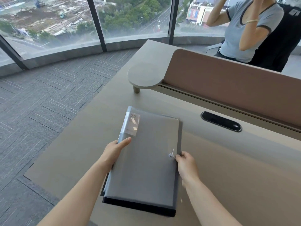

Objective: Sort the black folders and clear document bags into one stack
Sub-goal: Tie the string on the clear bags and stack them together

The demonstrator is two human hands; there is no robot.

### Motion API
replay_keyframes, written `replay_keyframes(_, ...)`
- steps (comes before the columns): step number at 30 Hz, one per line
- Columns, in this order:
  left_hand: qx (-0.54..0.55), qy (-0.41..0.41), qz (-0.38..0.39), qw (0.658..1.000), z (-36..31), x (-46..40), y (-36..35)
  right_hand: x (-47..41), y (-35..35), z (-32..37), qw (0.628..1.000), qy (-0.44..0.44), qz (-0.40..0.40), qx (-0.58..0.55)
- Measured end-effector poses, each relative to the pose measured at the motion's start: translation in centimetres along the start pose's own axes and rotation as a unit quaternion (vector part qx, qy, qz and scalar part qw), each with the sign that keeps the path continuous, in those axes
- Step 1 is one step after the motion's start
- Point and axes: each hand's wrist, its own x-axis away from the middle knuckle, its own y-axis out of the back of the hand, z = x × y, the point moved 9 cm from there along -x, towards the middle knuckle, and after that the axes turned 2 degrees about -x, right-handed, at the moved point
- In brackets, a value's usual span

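Your left hand [116,148] and right hand [185,162] hold the pile [145,160] by its sides at the bottom middle; I think you next nudge its edges even.

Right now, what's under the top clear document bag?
Beneath the clear document bag a black folder shows along the near edge. Anything deeper in the stack is covered.

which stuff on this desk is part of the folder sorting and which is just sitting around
Part of the job:
- stack of black folders and clear document bags, held at both sides
- left hand gripping its left edge
- right hand gripping its right edge, near the string clasp

Just there:
- round side shelf
- cable port
- desk divider
- desk
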Motion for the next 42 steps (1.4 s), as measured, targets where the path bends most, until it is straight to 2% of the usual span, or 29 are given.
replay_keyframes(4,-0.009,-0.023,-0.018,1.000,-3.6,-1.7,3.8,-1.1,-3.7,2.9,0.999,0.017,0.023,0.033)
replay_keyframes(9,-0.037,-0.052,-0.016,0.998,-5.9,-4.4,6.8,-2.7,-8.1,3.4,0.997,0.003,0.027,0.068)
replay_keyframes(23,-0.038,-0.060,0.010,0.997,-5.4,-12.0,11.6,-5.6,-15.3,1.6,0.996,-0.051,0.023,0.075)
replay_keyframes(32,-0.035,-0.056,-0.011,0.998,-6.1,-14.3,12.3,-7.1,-17.0,2.0,0.993,-0.056,0.010,0.100)
replay_keyframes(42,-0.069,-0.034,-0.025,0.997,-5.0,-15.4,12.9,-7.0,-16.9,2.7,0.980,-0.039,0.004,0.193)
